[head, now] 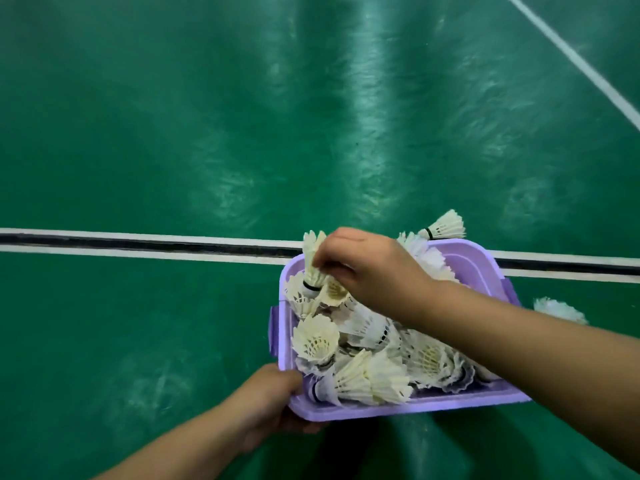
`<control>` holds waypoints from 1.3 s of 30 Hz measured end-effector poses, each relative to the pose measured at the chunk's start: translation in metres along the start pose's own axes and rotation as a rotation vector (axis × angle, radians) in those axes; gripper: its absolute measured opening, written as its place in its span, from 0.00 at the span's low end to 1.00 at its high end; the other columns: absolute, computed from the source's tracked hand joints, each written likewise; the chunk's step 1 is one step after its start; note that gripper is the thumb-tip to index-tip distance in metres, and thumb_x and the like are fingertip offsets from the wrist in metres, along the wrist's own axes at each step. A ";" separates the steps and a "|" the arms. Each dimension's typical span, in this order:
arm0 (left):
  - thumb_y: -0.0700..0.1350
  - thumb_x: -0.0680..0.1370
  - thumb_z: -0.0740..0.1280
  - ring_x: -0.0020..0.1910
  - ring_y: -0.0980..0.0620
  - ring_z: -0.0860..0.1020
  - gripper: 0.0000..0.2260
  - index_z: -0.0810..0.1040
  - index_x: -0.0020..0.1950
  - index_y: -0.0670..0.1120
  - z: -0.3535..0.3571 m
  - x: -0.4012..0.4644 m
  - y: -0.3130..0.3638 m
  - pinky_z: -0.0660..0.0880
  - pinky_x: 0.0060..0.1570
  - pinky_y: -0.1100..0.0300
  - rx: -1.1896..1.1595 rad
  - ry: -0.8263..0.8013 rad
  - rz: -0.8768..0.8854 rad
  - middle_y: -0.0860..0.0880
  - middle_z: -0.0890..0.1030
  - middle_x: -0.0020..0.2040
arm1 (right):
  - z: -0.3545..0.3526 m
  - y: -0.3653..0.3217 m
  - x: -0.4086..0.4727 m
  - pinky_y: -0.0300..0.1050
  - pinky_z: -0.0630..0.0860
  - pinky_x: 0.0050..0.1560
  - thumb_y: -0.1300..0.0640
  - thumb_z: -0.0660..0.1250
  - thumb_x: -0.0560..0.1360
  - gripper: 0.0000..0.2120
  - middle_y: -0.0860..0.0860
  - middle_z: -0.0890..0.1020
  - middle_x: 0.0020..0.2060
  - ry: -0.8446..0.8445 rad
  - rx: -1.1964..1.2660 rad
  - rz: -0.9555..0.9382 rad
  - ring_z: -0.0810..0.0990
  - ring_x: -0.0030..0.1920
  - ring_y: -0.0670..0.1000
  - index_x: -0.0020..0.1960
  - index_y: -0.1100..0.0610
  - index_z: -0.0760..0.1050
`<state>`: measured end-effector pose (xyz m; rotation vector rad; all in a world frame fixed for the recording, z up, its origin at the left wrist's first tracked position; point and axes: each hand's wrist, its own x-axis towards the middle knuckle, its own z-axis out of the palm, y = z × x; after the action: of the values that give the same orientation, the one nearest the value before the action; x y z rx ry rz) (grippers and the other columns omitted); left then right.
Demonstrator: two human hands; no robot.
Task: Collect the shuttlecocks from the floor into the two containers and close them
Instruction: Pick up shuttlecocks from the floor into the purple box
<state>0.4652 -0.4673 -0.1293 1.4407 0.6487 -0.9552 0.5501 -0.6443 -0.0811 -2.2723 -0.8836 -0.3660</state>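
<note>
A: What is the right hand [367, 268] doing?

B: It is reaching in over the purple container [464, 261], with its fingers curled and pinching the feathers of one shuttlecock [312, 261]. That one is hanging cork down over the corner at about ten o'clock.

A: And the left hand [273, 396]?

B: It is gripping the container at its seven o'clock corner, thumb over the rim and fingers underneath, so I am judging it is steadying or carrying the box.

A: How full is the box looking?

B: It is brimming. The heap of shuttlecocks [367, 355] is sitting up to the rim and past it at twelve o'clock, where one [445, 227] is poking out over the edge.

A: What is left, then?

B: One more shuttlecock [559, 310] is lying on the green floor [173, 133] just beside the box at three o'clock. No lid and no second container are showing, so I am guessing the collecting is well along while the closing is not yet begun
</note>
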 end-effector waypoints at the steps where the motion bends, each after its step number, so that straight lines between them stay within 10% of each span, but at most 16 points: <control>1: 0.29 0.75 0.55 0.27 0.48 0.80 0.11 0.77 0.50 0.36 -0.001 0.001 0.001 0.80 0.29 0.55 0.009 -0.012 0.004 0.42 0.84 0.32 | 0.010 -0.001 0.004 0.48 0.77 0.35 0.59 0.61 0.73 0.09 0.54 0.81 0.39 -0.054 -0.031 0.010 0.80 0.38 0.56 0.43 0.60 0.79; 8: 0.30 0.76 0.56 0.30 0.48 0.82 0.12 0.78 0.46 0.40 -0.002 -0.003 0.005 0.81 0.33 0.53 0.061 -0.049 0.025 0.44 0.85 0.34 | 0.055 -0.004 0.019 0.44 0.60 0.39 0.62 0.58 0.77 0.09 0.53 0.80 0.49 -0.486 -0.257 0.224 0.76 0.47 0.58 0.56 0.54 0.70; 16: 0.29 0.74 0.56 0.29 0.47 0.81 0.14 0.77 0.55 0.35 0.003 -0.007 0.008 0.79 0.26 0.58 0.012 -0.068 -0.010 0.38 0.83 0.40 | 0.064 -0.011 0.014 0.47 0.65 0.37 0.56 0.56 0.80 0.07 0.59 0.79 0.47 -0.740 -0.092 0.309 0.72 0.41 0.58 0.56 0.58 0.66; 19: 0.29 0.75 0.56 0.32 0.46 0.83 0.14 0.78 0.53 0.39 -0.001 -0.006 0.008 0.80 0.30 0.56 -0.007 -0.049 0.003 0.39 0.86 0.41 | 0.027 -0.016 0.017 0.52 0.74 0.51 0.44 0.54 0.79 0.18 0.54 0.78 0.56 -0.510 -0.073 0.328 0.76 0.53 0.55 0.63 0.54 0.68; 23: 0.29 0.75 0.56 0.26 0.47 0.81 0.12 0.77 0.50 0.36 -0.005 -0.008 0.011 0.79 0.26 0.57 0.003 -0.013 0.030 0.39 0.84 0.33 | -0.054 0.059 0.014 0.50 0.73 0.50 0.47 0.56 0.79 0.17 0.57 0.77 0.51 0.247 -0.211 0.546 0.76 0.50 0.58 0.54 0.58 0.76; 27: 0.29 0.76 0.56 0.23 0.48 0.78 0.09 0.76 0.46 0.35 0.000 -0.004 0.013 0.78 0.26 0.57 0.030 0.064 0.008 0.41 0.80 0.27 | -0.080 0.177 -0.017 0.53 0.59 0.70 0.44 0.52 0.80 0.24 0.59 0.64 0.72 -0.212 -0.160 1.253 0.63 0.71 0.61 0.70 0.57 0.67; 33: 0.31 0.76 0.56 0.29 0.46 0.80 0.11 0.78 0.51 0.33 0.004 -0.002 0.016 0.79 0.30 0.55 0.070 0.100 -0.036 0.39 0.83 0.34 | -0.051 0.206 -0.041 0.47 0.67 0.60 0.47 0.55 0.81 0.24 0.61 0.71 0.66 -0.437 -0.025 1.266 0.72 0.61 0.58 0.66 0.63 0.71; 39: 0.31 0.75 0.56 0.31 0.46 0.82 0.12 0.78 0.50 0.36 0.007 0.002 0.016 0.82 0.32 0.53 0.071 0.120 -0.044 0.40 0.85 0.36 | -0.057 0.207 -0.032 0.41 0.73 0.46 0.52 0.67 0.75 0.15 0.57 0.83 0.50 0.338 0.068 1.111 0.78 0.44 0.48 0.55 0.62 0.80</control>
<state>0.4785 -0.4760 -0.1216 1.5608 0.7433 -0.9389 0.6665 -0.8123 -0.1531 -2.1702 0.5544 -0.1770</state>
